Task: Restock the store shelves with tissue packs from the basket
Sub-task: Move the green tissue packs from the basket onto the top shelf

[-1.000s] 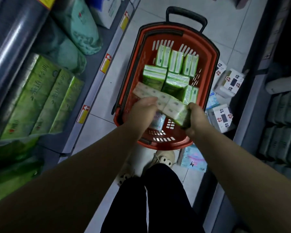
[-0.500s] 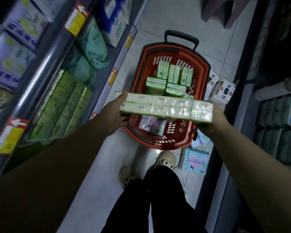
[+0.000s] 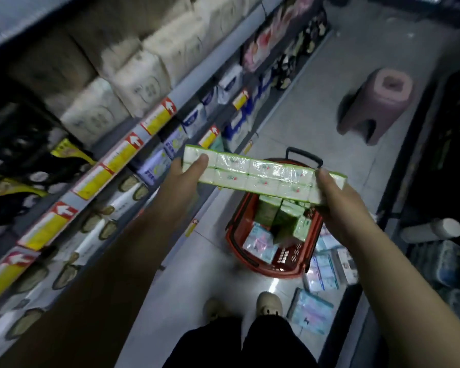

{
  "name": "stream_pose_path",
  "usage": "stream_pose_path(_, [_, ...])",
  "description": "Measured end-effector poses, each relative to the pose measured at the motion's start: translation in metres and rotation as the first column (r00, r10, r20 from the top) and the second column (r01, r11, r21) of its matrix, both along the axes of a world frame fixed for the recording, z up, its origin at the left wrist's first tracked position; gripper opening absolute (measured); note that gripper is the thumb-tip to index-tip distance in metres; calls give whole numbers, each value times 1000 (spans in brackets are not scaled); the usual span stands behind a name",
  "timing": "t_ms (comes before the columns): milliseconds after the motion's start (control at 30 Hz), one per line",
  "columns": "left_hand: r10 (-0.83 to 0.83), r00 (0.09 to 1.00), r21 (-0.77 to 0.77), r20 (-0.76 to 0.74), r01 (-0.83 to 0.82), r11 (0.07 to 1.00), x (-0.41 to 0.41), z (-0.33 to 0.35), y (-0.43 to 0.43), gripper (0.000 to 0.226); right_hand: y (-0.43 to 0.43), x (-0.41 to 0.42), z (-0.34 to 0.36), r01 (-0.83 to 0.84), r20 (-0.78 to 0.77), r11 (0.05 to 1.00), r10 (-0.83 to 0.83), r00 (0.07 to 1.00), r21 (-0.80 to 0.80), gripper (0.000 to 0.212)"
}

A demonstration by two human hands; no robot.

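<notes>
"Green-edged tissue pack, where is it?" the first asks.
"Above the basket, clear of it, level and held lengthwise. The left hand grips the end on the shelves' side, thumb over the top. The right hand wraps the other end."
"Why both ends?"
"It's a long row of small packets in film. One hand in the middle would probably let it sag or fold."
"And the basket?"
"On the floor ahead of the feet, right under the pack, with more green packs inside. That keeps the next reach short, I'd judge. The shelves run left of the basket, and loose pale-blue packs lie on the floor to its right."
"Next?"
"Likely a swing left toward a shelf gap. Which gap, I can't tell."
</notes>
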State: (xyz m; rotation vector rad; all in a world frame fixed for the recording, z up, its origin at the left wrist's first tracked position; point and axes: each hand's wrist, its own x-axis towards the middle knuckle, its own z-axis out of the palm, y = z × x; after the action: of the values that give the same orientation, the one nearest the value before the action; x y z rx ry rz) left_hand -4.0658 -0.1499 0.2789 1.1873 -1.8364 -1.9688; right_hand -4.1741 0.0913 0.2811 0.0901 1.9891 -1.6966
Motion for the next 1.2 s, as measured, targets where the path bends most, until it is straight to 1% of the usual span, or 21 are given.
stream_pose_path(33, [5, 1000, -35, -11, -5, 999, 3, 21, 2, 61, -5, -2, 22, -6, -84, 999, 9, 996, 41, 30])
stream_pose_path(67, [17, 1000, -61, -23, -18, 998, 6, 40, 3, 63, -9, -7, 39, -8, -156, 999, 15, 988, 47, 27])
stream_pose_path(100, [36, 999, -84, -37, -39, 996, 9, 59, 5, 57, -14, -11, 56, -11, -214, 1000, 16, 977, 25, 24])
stream_pose_path(167, [81, 993, -139, -84, -92, 986, 15, 91, 9, 35, -25, -19, 87, 6, -269, 999, -15, 963, -36, 21])
stream_pose_path(200, [121, 987, -165, -110, -138, 977, 18, 104, 10, 28, -30, -23, 100, 16, -291, 998, -33, 956, -62, 22])
stream_pose_path(233, [154, 978, -184, -139, -179, 966, 23, 119, 11, 26, -35, -25, 115, -5, -324, 998, -16, 946, -64, 23])
stream_pose_path(267, [182, 970, -197, -161, -212, 957, 27, 134, 11, 30, -40, -27, 130, -43, -356, 997, 16, 934, -68, 25])
stream_pose_path(367, [221, 951, -281, -216, -277, 919, 41, 180, 11, 69, -55, -30, 172, -132, -397, 985, 79, 914, -109, 29])
stream_pose_path(400, [230, 942, -299, -246, -299, 906, 45, 194, 9, 74, -60, -29, 184, -162, -400, 978, 98, 911, -130, 34])
stream_pose_path(467, [262, 917, -323, -301, -357, 876, 52, 225, 7, 75, -71, -29, 205, -228, -417, 961, 146, 897, -154, 44])
stream_pose_path(567, [353, 849, -366, -394, -497, 787, 60, 266, -1, 69, -91, -29, 239, -308, -485, 939, 200, 851, -155, 60])
stream_pose_path(633, [370, 821, -413, -436, -547, 728, 71, 291, -2, 63, -107, -27, 262, -345, -520, 926, 223, 825, -150, 80])
stream_pose_path(667, [371, 811, -425, -451, -561, 710, 77, 301, -3, 60, -114, -26, 275, -365, -538, 917, 229, 811, -160, 85])
stream_pose_path(767, [389, 781, -469, -489, -612, 637, 101, 332, -7, 46, -138, -17, 310, -448, -591, 859, 231, 773, -250, 74])
stream_pose_path(833, [391, 753, -481, -530, -646, 593, 117, 352, -10, 43, -154, -6, 335, -513, -631, 808, 242, 737, -290, 67])
stream_pose_path(900, [394, 742, -524, -542, -665, 532, 135, 373, -13, 44, -172, 6, 358, -568, -672, 758, 242, 700, -319, 59])
stream_pose_path(967, [398, 729, -557, -557, -683, 472, 154, 395, -22, 45, -193, 17, 381, -594, -698, 723, 221, 681, -352, 59])
stream_pose_path(1067, [427, 708, -613, -563, -704, 359, 180, 428, -41, 57, -228, 36, 413, -649, -745, 659, 198, 637, -379, 51])
stream_pose_path(1133, [464, 688, -659, -558, -707, 255, 192, 447, -54, 52, -253, 47, 434, -679, -769, 617, 178, 614, -399, 52])
stream_pose_path(1167, [483, 680, -682, -552, -701, 207, 198, 455, -62, 46, -267, 53, 443, -689, -783, 608, 170, 598, -394, 56])
stream_pose_path(1200, [495, 673, -702, -549, -693, 164, 203, 462, -73, 43, -281, 59, 452, -695, -799, 608, 158, 580, -384, 64])
